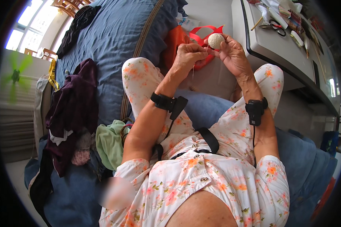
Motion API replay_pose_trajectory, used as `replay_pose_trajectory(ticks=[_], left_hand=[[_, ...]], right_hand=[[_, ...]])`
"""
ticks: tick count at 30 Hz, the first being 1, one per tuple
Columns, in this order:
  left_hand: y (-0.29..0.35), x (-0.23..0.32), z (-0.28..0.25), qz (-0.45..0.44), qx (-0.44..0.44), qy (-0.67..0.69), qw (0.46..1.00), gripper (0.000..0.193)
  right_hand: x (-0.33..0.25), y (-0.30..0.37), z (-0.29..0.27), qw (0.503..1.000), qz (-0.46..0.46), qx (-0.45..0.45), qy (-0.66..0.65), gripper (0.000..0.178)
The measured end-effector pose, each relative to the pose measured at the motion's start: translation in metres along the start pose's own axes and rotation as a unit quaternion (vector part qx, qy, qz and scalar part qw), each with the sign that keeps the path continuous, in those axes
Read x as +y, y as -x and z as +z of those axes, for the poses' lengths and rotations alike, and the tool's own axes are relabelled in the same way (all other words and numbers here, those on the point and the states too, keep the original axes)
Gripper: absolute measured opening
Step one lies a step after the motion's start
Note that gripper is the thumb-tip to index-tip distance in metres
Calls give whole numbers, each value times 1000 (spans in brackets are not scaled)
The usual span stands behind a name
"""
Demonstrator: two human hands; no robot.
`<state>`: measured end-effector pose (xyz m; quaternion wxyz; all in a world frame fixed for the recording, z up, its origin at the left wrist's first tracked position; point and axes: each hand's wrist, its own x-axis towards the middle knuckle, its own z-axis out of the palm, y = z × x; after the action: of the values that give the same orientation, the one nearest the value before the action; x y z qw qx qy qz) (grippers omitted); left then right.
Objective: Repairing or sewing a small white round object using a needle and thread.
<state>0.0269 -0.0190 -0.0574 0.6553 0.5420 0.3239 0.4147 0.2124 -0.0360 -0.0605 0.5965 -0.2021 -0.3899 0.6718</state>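
A cream, textured ball (216, 41), like wound yarn, sits in my right hand (234, 56), held between thumb and fingers. Close beside it on the left, my left hand (189, 56) is closed in a pinch at a thin pale strand (193, 72), which hangs below the fingers. The two hands' fingertips nearly meet just under the ball. Behind them lie a red ribbon (198, 34) and an orange-red bag (174, 41), partly hidden by my left hand.
A blue-covered sofa or bed (113, 49) runs along the left, with dark purple clothing (74, 102) and a green cloth (110, 142) on it. At right stands a white table (261, 45) bearing scissors (278, 28) and assorted small items. A green fan (16, 75) is at far left.
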Motion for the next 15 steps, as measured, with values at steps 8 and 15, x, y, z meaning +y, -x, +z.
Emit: replay_pose_trajectory(ticks=[8,15], left_hand=[[6,13,9,-10,-58,-17,998,9],[-4,8,-14,-6,-35,139,990,10]], right_hand=[[5,-1,-9,979,-9,78,190,33],[4,6,1,916,22,-19,400,48]])
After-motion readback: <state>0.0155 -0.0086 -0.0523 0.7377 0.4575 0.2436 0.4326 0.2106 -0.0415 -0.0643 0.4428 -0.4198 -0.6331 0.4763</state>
